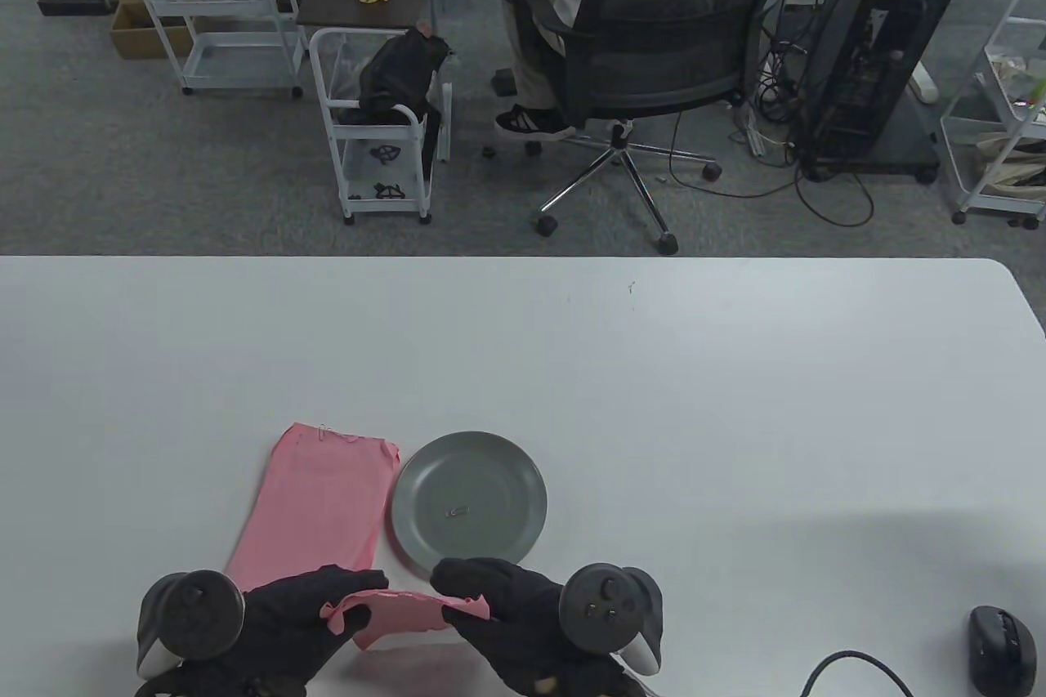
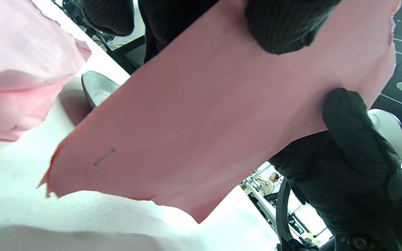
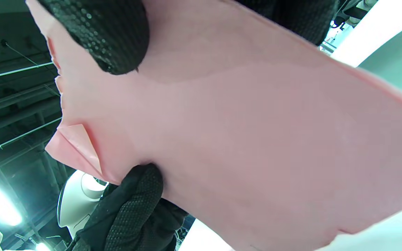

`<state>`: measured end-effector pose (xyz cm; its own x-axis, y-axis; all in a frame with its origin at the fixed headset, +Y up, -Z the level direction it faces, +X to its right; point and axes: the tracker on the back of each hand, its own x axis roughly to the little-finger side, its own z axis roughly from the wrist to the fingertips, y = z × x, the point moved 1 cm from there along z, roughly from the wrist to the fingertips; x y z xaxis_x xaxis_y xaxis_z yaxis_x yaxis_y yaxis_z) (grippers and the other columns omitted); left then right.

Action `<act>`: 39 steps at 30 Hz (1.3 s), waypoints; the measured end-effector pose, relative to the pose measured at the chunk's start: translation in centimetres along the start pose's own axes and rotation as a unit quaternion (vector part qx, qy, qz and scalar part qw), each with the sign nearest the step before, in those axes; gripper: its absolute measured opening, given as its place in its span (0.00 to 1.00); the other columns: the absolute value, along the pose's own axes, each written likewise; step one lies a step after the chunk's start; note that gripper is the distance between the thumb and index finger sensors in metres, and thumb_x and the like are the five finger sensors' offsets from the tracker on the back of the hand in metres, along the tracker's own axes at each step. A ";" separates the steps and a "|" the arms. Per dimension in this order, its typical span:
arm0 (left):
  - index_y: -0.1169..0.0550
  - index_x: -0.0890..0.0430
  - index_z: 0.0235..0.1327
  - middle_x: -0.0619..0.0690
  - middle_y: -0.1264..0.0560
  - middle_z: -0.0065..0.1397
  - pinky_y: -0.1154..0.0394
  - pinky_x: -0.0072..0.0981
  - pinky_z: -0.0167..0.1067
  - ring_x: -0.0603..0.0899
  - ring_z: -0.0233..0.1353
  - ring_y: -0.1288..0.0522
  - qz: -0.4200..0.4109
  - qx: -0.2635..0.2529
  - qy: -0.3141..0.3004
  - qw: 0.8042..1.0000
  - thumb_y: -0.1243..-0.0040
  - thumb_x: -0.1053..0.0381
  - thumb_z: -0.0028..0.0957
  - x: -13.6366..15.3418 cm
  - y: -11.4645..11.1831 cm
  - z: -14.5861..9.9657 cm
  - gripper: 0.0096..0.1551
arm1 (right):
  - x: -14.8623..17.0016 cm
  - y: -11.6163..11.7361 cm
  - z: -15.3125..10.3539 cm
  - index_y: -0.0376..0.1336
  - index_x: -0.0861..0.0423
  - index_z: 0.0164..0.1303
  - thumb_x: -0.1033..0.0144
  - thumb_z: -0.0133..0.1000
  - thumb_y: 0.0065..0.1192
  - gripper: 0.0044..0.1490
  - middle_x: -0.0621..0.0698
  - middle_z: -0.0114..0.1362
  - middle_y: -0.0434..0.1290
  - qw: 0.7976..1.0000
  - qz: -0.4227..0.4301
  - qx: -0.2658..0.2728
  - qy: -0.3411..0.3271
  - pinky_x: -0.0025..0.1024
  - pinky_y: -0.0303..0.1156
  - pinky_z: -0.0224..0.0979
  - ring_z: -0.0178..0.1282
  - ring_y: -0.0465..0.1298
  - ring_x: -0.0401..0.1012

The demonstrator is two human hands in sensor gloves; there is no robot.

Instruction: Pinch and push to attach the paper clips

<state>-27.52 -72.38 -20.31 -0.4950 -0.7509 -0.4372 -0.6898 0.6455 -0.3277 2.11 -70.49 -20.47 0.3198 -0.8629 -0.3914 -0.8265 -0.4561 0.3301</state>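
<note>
Hands point(image 1: 409, 615) both pinching pink sheet point(image 1: 404, 617) above surface's point(image 1: 735, 403) near edge; paper clip point(image 1: 455, 513) lying in grey plate point(image 1: 523, 484) beyond.

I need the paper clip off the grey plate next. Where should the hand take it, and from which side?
The paper clip lies flat near the middle of the grey plate, long axis roughly left to right. Probably come straight down from above with the right hand, nearest the plate, and pinch across its narrow width with thumb and forefinger. The plate's raised rim would hinder a sideways approach. Both hands now hold the pink paper.
</note>
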 end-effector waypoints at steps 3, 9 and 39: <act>0.19 0.44 0.61 0.45 0.16 0.62 0.30 0.59 0.70 0.55 0.65 0.16 0.016 0.018 0.033 0.999 0.36 0.42 0.50 0.8 -0.5 0.3 0.25 | 1.2 0.3 0.3 0.66 0.52 0.65 0.55 0.56 0.63 0.28 0.56 0.68 0.73 0.999 -0.007 -0.018 0.036 0.61 0.63 0.73 0.67 0.74 0.58; 0.19 0.43 0.61 0.44 0.16 0.62 0.30 0.59 0.71 0.55 0.66 0.16 -0.009 0.031 0.012 0.999 0.35 0.40 0.48 1.0 -0.7 0.5 0.26 | 1.1 0.2 0.3 0.66 0.51 0.64 0.56 0.57 0.62 0.26 0.53 0.66 0.75 0.999 0.022 -0.014 0.021 0.59 0.65 0.73 0.65 0.76 0.56; 0.17 0.47 0.58 0.47 0.14 0.56 0.28 0.58 0.68 0.55 0.58 0.14 -0.078 -0.134 0.077 0.985 0.35 0.44 0.50 3.5 6.7 -2.7 0.23 | 5.6 3.2 4.6 0.39 0.53 0.82 0.37 0.47 0.67 0.64 0.59 0.84 0.35 0.886 -0.406 -0.130 0.183 0.71 0.33 0.77 0.83 0.42 0.62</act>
<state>-35.32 -71.06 -21.78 -0.4327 -0.8634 -0.2594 -0.8681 0.4767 -0.1387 -0.91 -75.81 -25.57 0.9283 -0.2178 -0.3012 -0.1353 -0.9528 0.2718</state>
